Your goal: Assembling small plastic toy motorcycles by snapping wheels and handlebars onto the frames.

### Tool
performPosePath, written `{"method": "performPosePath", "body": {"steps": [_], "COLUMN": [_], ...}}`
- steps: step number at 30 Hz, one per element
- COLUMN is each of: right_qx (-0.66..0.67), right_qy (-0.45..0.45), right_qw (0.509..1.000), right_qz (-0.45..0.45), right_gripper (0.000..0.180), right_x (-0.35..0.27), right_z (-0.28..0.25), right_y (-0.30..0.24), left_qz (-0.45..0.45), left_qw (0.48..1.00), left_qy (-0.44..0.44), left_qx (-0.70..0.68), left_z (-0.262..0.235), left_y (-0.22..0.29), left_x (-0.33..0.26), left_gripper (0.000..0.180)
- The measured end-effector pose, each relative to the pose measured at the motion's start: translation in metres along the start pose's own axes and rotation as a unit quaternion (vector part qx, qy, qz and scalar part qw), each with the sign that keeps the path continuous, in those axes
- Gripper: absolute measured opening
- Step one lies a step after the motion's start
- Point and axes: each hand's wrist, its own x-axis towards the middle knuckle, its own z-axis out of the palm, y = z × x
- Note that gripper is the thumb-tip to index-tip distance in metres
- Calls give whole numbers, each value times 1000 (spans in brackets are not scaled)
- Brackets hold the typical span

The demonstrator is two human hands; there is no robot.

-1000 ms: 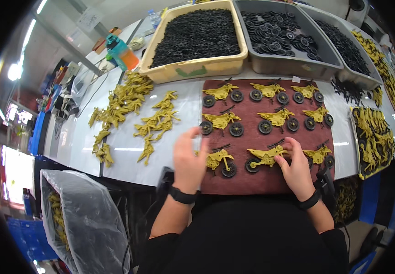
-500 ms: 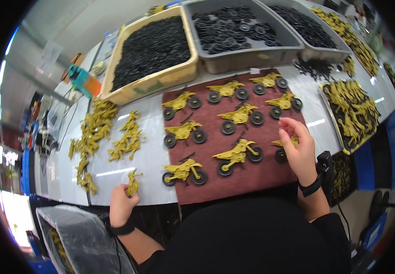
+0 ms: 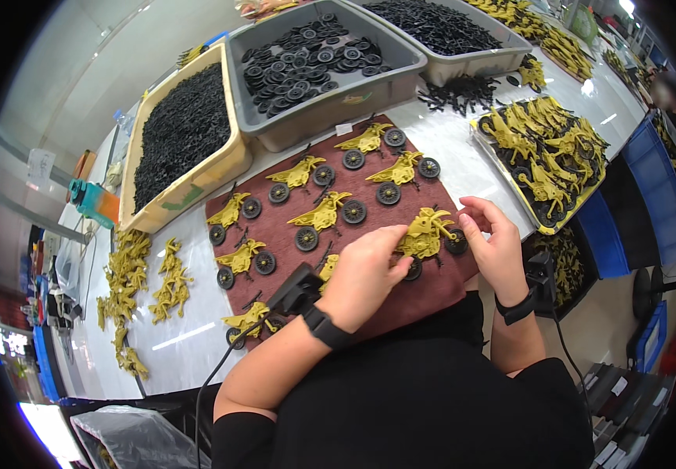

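Left hand (image 3: 365, 270) is pinching yellow toy bike (image 3: 427, 234) right of centre, likely steadying it; right hand (image 3: 498, 244) is hovering half-open, seemingly empty.

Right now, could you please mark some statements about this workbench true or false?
The left hand is at a yellow toy motorcycle on the cloth. True.
That cloth is blue. False: it is dark red.
Loose black wheels lie in the middle tub. True.
The teal-and-orange bottle stands left of the cream tub. True.
The other hand rests inside the middle tub. False: the right hand is beside that motorcycle.
Both wrists are bare. False: each wears a black band.
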Motion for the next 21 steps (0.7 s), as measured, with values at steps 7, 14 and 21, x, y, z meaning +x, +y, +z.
{"method": "performPosePath", "body": {"steps": [7, 14, 21], "right_qx": [-3, 15, 4], "right_qy": [21, 17, -11], "right_qw": [999, 999, 1000], "right_qz": [30, 36, 11], "right_gripper": [22, 20, 19], "right_x": [-3, 0, -2], "right_z": [-17, -17, -15], "right_y": [20, 25, 24], "left_qz": [32, 6, -19], "left_qw": [996, 993, 987], "left_qy": [-41, -76, -92], "left_qx": [70, 93, 127], "left_z": [36, 40, 42], "left_y": [0, 3, 7], "left_x": [7, 8, 11], "left_gripper": [37, 35, 36]}}
